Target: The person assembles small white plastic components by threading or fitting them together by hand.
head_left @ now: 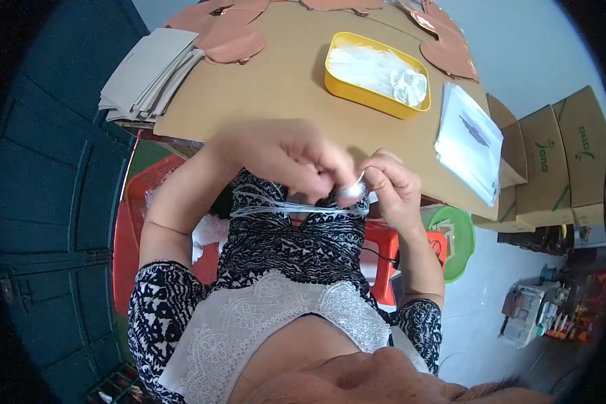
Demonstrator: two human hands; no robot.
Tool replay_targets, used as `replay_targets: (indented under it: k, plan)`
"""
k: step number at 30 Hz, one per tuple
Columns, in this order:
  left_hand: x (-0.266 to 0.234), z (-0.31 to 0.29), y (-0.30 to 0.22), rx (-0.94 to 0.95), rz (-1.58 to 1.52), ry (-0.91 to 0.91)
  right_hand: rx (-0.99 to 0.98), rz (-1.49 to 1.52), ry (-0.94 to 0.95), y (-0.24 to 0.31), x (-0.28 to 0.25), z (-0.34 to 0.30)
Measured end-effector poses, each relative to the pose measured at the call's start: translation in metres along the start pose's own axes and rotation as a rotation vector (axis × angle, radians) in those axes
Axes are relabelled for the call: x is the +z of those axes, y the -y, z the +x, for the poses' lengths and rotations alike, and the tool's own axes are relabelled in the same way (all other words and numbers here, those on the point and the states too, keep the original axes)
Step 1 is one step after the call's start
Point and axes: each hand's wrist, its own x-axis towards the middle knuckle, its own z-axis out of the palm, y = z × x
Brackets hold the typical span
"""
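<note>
Both hands meet above my lap, just off the table's near edge. My right hand (395, 185) pinches a thin white cord (361, 177) between thumb and fingertips. The cord curves down to a small, shiny white bundle (351, 192), whose exact kind is too blurred to make out. My left hand (303, 161) is bent over close beside this bundle, its fingers curled and smeared by motion. Whether they grip the bundle cannot be told. Farther off on the table stands a yellow tray (377, 106) with long white strips (363, 62) and several white coils (409, 86).
On the brown tabletop (262, 94), a stack of white paper (148, 71) lies left and white sheets (470, 141) lie right. Copper-coloured pieces (232, 42) line the far side. Cardboard boxes (552, 155), a green basin (466, 252) and a red stool (382, 259) stand around.
</note>
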Motion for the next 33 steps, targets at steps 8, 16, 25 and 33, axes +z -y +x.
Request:
replay_targets:
  k: [8,16,25,33]
  plan:
    - [0.000,-0.001,-0.003,-0.085,0.174,0.032,0.121,-0.028,-0.006,0.012,-0.003,0.001]
    - [0.006,0.009,-0.009,-0.181,0.495,-0.092,-0.029,0.009,0.010,0.010,0.007,-0.002]
    - [0.007,0.006,-0.001,-0.091,0.382,-0.268,0.047,-0.032,-0.024,0.006,0.006,-0.005]
    - [0.018,0.012,0.011,-0.154,0.064,-0.379,0.193,0.149,-0.116,-0.002,0.016,-0.009]
